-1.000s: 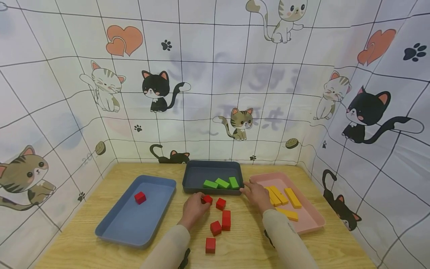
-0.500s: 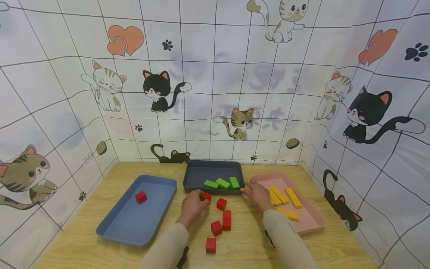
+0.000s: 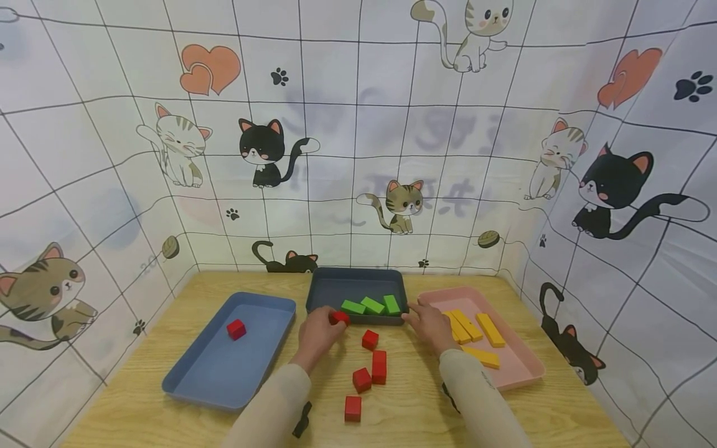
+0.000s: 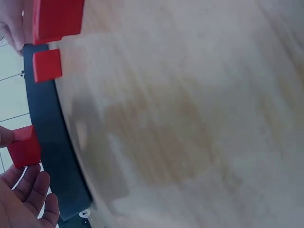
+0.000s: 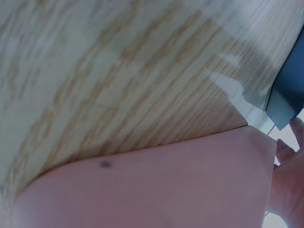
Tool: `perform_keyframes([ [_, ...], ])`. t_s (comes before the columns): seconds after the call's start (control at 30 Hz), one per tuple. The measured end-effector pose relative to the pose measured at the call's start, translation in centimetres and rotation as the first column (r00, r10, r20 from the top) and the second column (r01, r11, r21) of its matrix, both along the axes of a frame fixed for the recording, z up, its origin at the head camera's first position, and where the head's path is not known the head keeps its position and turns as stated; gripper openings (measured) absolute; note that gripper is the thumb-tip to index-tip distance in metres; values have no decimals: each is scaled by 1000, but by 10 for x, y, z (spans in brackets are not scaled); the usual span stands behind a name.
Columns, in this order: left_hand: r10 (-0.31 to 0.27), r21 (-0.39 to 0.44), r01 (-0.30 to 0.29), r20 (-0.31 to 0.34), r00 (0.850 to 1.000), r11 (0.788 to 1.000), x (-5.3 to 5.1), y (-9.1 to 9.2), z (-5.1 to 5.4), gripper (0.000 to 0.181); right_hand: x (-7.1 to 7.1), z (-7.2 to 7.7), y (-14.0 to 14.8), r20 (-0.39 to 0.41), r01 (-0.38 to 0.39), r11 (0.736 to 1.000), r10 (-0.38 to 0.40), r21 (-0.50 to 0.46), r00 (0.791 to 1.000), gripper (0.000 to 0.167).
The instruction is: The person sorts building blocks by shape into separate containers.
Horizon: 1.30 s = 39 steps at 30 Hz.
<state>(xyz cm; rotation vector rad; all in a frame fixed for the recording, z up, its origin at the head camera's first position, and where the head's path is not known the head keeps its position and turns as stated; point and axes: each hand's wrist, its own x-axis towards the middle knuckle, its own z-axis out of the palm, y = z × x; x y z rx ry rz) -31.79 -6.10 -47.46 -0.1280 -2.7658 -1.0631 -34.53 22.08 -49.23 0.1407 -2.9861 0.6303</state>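
A red cube is pinched between the thumb and fingers of my left hand, held up near the front left corner of the dark tray. My right hand is by that tray's front right corner, beside the pink tray; its fingers look relaxed and hold nothing. Whether its fingertips touch the dark rim I cannot tell. On the table between my arms lie several red blocks: one cube behind, a taller block, a tilted cube and a front cube.
To the left stands a blue tray with one red cube inside. Green blocks lie in the dark tray, and several yellow bars lie in the pink one. Cat-printed cloth encloses the table behind and at the sides.
My left hand has lifted the red cube off the table and drawn it slightly left and back towards the dark tray. The right hand stays in place.
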Motion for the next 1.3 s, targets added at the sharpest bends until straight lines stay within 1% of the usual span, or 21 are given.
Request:
perform_keyframes([
  [0.27,22,28,-22,-13,1000,999,-3,-9,21,28,1,2,0,-22,-12,1000,12,20,1000,48],
  [0.43,43,47,-42,-11,999,998,-8,-15,30,29,1,1,0,-24,-14,1000,15,16,1000,49],
  [0.57,64,54,-63,-19,998,997,-12,-22,35,26,1,1,0,-24,-14,1000,14,6,1000,49],
  [0.77,91,41,-90,-43,995,995,-17,-34,41,29,2,2,0,-32,-20,1000,20,9,999,49],
  [0.9,116,54,-114,-38,993,992,-21,-43,45,30,2,2,0,-30,-18,1000,18,7,999,49],
  [1.07,139,84,-136,-39,989,987,-24,-56,47,32,2,1,0,-27,-16,1000,16,15,1000,50],
  [1.3,196,69,-193,-45,980,979,-27,-73,51,32,1,1,0,-27,-13,1000,13,15,1000,49],
])
